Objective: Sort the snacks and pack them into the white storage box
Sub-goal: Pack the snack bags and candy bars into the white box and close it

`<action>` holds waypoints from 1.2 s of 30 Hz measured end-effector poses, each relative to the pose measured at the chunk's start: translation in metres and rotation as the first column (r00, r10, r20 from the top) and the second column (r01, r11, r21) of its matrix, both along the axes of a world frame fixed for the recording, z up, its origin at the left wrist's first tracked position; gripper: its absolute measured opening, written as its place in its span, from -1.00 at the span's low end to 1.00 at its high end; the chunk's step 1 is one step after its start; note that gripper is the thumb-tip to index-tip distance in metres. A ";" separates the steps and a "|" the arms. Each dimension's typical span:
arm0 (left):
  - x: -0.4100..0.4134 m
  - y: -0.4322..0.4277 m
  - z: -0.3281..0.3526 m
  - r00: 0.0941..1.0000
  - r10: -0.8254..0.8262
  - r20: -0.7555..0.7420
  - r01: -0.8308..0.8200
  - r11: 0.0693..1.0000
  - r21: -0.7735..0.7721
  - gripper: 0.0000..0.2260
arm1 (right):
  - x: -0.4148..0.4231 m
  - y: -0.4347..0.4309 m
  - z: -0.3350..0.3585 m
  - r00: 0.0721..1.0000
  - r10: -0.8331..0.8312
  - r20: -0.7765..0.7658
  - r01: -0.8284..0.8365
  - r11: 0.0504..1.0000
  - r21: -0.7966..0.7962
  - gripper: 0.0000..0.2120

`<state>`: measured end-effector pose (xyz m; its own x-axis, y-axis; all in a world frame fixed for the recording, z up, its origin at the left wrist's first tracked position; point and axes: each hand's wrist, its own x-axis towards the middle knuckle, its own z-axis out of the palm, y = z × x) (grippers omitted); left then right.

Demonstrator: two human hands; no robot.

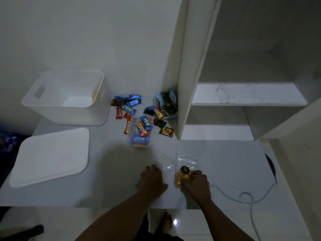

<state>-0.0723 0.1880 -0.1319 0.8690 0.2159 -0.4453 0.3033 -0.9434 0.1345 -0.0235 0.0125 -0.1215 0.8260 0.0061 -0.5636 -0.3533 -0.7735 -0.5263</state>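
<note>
The white storage box stands open at the back left of the table, with its flat lid lying in front of it. Several wrapped snacks in blue, red and brown lie scattered beside the box. A small clear tub holds more of them, and a second tub with dark packets sits against the shelf panel. My right hand grips a clear bag of yellow crackers on the table. My left hand rests flat on the table, just left of the bag.
A tall white shelf panel rises at the right of the snacks, with shelves behind it. A white cable loops over the table's right side. The near table edge runs just below my wrists.
</note>
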 end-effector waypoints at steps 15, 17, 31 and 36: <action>-0.016 0.033 0.013 0.968 0.059 0.243 0.021 0.950 -0.312 -0.64 | 0.004 0.013 -0.007 0.983 0.004 0.183 -0.041 0.978 0.203 -0.44; -0.016 0.038 0.014 0.961 0.033 0.275 0.057 0.949 -0.311 -0.61 | 0.004 0.018 0.006 0.970 -0.029 0.241 -0.030 0.972 0.234 -0.64; -0.014 0.092 0.038 0.732 0.280 0.621 0.022 0.902 -0.432 -0.93 | 0.025 0.096 0.055 0.884 -0.076 0.461 -0.129 0.909 0.397 -0.54; -0.003 0.135 0.072 0.594 0.436 0.676 -0.059 0.862 -0.504 -0.95 | 0.041 0.150 0.083 0.825 -0.007 0.565 -0.284 0.860 0.425 -0.52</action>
<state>-0.0749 0.3228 -0.0601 0.8605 0.4496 0.2398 0.1278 -0.6461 0.7525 0.0176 0.1627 -0.0389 0.9552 0.2875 0.0710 0.1854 -0.3935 -0.9004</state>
